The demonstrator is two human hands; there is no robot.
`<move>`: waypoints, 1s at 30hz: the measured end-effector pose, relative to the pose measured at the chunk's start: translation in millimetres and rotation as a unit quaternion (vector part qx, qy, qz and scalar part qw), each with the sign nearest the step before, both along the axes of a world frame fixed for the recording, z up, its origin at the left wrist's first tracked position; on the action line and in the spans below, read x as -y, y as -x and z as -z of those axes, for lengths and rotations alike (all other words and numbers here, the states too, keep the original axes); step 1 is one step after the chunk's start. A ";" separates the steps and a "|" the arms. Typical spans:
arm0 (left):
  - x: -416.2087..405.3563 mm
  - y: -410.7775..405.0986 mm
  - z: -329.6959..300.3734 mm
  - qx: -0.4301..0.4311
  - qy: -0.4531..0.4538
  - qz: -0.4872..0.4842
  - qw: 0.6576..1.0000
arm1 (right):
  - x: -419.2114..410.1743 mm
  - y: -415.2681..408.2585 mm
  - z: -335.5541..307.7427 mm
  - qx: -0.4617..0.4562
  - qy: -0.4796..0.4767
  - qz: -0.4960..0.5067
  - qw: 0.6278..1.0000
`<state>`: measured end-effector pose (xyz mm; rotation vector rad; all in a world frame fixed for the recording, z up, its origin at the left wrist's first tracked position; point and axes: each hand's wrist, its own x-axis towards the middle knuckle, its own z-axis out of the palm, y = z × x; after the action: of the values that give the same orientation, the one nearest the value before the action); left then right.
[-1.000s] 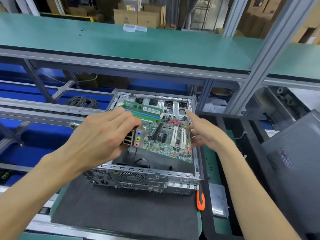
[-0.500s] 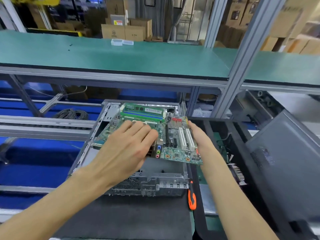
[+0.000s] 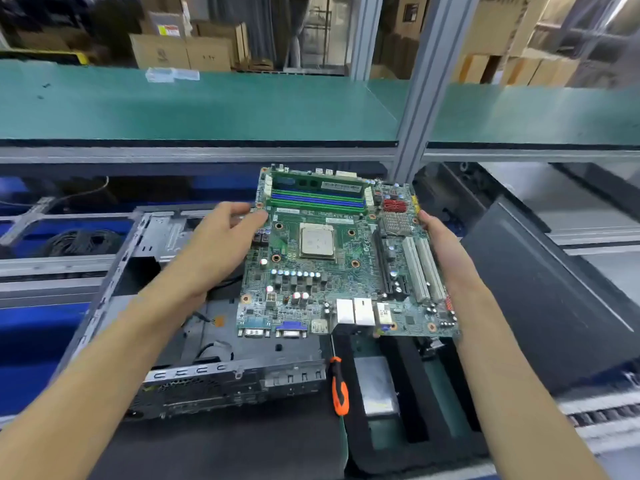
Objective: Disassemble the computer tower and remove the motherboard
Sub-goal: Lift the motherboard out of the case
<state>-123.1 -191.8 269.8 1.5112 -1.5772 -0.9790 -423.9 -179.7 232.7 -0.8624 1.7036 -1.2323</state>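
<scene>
Head view shows the green motherboard (image 3: 341, 261), lifted clear of the grey metal case (image 3: 145, 306), now gripped by left hand (image 3: 221, 244) and right hand (image 3: 446, 251); removal looks essentially complete.

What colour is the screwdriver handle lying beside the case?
The screwdriver handle is orange with black; it shows best in the head view, the only one.

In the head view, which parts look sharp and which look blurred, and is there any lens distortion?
Head view: the motherboard held between the left hand and the right hand is fairly sharp; the cardboard boxes behind are soft, the right edge is smeared; the green shelf edge bows slightly, as a wide-angle lens does.
</scene>
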 end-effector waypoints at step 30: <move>74.2 231.7 205.5 0.023 -0.315 -0.044 0.948 | 65.4 176.8 175.6 -0.195 -0.163 -0.051 0.966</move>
<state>-354.8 -266.0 64.3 2.0182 -1.2661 -1.4955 -600.7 -245.1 57.1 -1.0189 2.0700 -0.7112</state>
